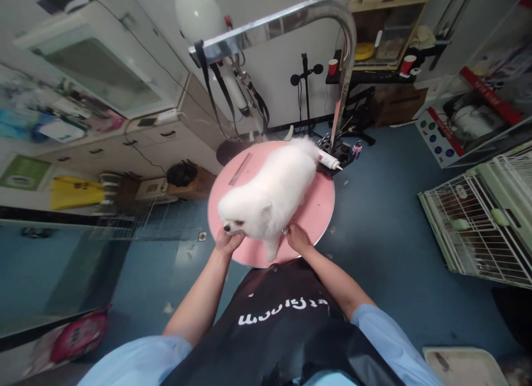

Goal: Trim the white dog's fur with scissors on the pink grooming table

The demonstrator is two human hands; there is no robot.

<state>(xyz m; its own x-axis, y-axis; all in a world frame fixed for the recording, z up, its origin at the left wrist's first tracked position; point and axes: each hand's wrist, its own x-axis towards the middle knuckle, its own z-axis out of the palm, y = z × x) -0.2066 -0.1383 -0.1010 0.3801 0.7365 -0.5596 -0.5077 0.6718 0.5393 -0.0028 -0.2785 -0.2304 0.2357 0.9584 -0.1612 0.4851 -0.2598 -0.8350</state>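
A fluffy white dog (pixel 274 192) stands on a round pink table (pixel 320 219), its head toward the left. Under the dog's chin is my left hand (pixel 229 240), fingers curled up against the muzzle. My right hand (pixel 296 239) is closed beside the dog's chest and front leg, near the table's front edge; a small shiny thing shows at its fingertips, too small to name. A flat comb-like strip (pixel 240 169) lies on the table behind the dog's head. The dog's far legs are hidden by its body.
A metal arm (pixel 282 25) arches over the table, with black straps (pixel 210 92) hanging from its left end. A white tube (pixel 330 160) lies in a black holder at the table's right edge. A wire cage (pixel 482 219) stands at the right, cabinets (pixel 153 133) at the left.
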